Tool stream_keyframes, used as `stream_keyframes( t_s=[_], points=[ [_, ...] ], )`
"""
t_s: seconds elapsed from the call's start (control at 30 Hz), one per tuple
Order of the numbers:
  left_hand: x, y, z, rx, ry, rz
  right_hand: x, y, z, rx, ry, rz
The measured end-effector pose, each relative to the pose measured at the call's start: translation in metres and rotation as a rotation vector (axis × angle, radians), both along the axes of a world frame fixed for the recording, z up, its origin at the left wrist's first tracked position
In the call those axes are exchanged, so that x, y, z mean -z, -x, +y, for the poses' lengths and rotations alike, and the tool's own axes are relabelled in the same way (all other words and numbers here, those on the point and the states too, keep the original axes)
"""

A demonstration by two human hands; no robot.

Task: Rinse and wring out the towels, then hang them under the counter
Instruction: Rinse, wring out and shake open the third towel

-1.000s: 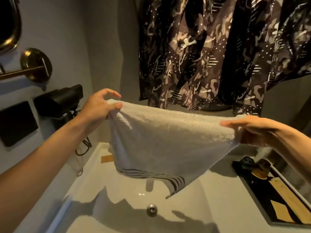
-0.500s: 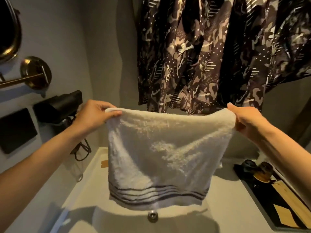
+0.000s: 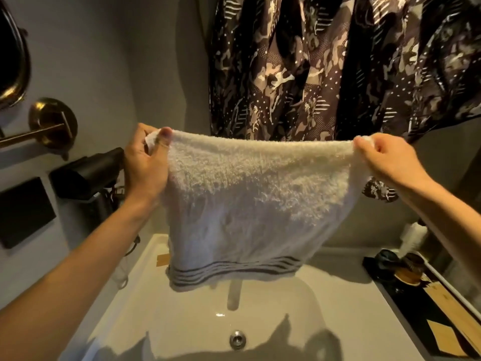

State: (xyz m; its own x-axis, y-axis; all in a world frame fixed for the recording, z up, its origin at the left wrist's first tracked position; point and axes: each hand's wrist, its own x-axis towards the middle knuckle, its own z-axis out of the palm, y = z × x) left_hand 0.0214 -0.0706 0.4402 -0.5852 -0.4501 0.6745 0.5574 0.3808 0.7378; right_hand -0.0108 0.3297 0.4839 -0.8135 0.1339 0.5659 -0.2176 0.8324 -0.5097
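Observation:
A white terry towel (image 3: 250, 204) with dark stripes along its lower hem hangs spread out flat above the white sink (image 3: 182, 316). My left hand (image 3: 145, 165) pinches its upper left corner. My right hand (image 3: 385, 160) pinches its upper right corner. The top edge stretches almost level between both hands, sagging slightly in the middle. The striped hem hangs just above the basin, hiding the back of the sink. The drain (image 3: 237, 339) shows below the towel.
A patterned dark curtain (image 3: 325, 66) hangs behind the towel. On the left wall sit a brass bar with round mount (image 3: 52, 123), a black hair dryer (image 3: 86, 175) and a black plate (image 3: 23, 212). A dark tray (image 3: 429, 308) with small jars lies on the counter at right.
The towel was held slanting with one corner drooping; now both hands hold it squared and spread. My hands rose and moved apart, and the striped hem hangs level.

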Motion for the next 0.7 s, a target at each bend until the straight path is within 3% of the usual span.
stream_keyframes(
  t_s=[0.13,0.3,0.5,0.6,0.7],
  points=[
    [-0.011,0.005,0.012,-0.064,0.095,0.062,0.024,0.011,-0.006,-0.026,0.391,-0.035],
    [-0.045,0.001,0.027,-0.058,0.116,0.119,0.033,0.008,-0.009,-0.102,0.695,-0.025],
    [-0.058,-0.007,0.027,0.054,0.138,0.129,0.029,-0.004,0.008,-0.003,0.563,0.273],
    [-0.070,-0.018,0.044,0.183,0.149,0.172,0.036,-0.006,0.023,0.090,0.391,0.114],
    [-0.097,-0.028,0.068,0.311,0.225,0.212,0.044,-0.017,0.026,0.108,-0.016,-0.063]
  ],
)
